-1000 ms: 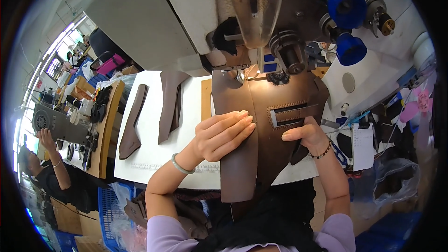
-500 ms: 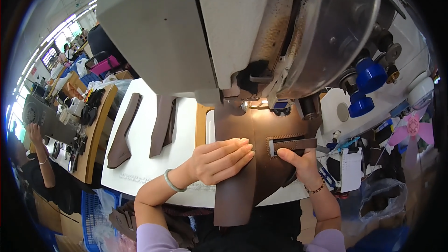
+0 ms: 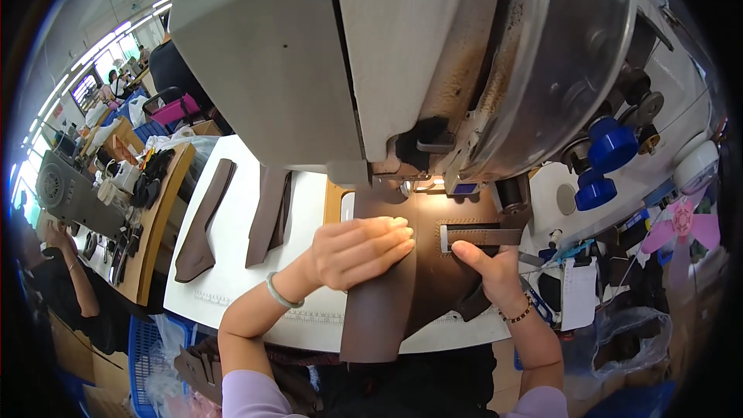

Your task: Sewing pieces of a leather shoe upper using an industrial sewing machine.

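A brown leather panel (image 3: 377, 317) lies under the head of a grey sewing machine (image 3: 286, 62), its front end hanging over the table edge. My left hand (image 3: 362, 254) rests flat on the panel's left part, fingers stretched out and close together. At the right, my right hand (image 3: 499, 271) grips the panel's edge, thumb on top and the other fingers hidden beneath. Beside that thumb is a stitched strap (image 3: 489, 237) with a pale metal loop at its left end. Light from the machine falls on the leather near the needle area, which the machine head mostly hides.
Two brown leather pieces (image 3: 206, 220) (image 3: 269, 217) lie on the white table (image 3: 240, 275) to the left. Blue knobs (image 3: 611, 145) jut from the machine's right. A pink fan (image 3: 681, 220) stands far right. Another person (image 3: 77, 286) sits at the left bench.
The leather panel's near end has shifted slightly left and away from me. Both hands have moved a little with it, keeping the same hold. The other person's arm has lowered.
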The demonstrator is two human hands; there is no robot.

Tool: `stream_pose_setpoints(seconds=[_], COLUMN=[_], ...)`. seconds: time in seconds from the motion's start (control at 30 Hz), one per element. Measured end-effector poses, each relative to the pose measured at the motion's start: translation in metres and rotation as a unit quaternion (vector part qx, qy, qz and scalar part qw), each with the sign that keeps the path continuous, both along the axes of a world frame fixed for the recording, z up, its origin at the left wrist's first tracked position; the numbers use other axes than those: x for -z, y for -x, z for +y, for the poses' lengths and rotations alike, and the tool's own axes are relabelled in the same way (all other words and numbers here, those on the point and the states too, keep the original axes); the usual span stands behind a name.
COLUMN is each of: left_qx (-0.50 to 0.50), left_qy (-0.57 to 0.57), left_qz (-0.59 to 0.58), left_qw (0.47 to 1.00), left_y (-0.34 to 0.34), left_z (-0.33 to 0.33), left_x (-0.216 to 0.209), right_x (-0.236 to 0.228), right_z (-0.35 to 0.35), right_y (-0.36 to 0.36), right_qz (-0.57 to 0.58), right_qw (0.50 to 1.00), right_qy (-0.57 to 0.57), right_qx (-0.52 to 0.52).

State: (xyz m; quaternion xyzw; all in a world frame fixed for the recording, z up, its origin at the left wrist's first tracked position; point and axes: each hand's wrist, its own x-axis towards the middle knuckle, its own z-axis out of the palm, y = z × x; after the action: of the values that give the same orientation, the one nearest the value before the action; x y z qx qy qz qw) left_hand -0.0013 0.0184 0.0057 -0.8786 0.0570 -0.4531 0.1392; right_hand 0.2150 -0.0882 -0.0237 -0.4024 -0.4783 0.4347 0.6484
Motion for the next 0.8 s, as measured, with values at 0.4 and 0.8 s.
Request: stream_pose_setpoints(seconds=[0.4,0.8], left_qx=[-0.002,-0.044], left_qy=[0.024,0.114], left_qz=[-0.031,0.021], left_qw=[0.999,0.992], left_y=[-0.005,0.002], left_z=[0.02,0.011], left_x=[0.0,-0.006], right_x=[-0.009,-0.018], right_z=[0.024,0.033], right_y=[-0.006,-0.025], right_qz=[-0.019,-0.071], right_qw=[1.0,0.993], right_qy=[0.013,0.057], right_qx=[0.001,-0.07])
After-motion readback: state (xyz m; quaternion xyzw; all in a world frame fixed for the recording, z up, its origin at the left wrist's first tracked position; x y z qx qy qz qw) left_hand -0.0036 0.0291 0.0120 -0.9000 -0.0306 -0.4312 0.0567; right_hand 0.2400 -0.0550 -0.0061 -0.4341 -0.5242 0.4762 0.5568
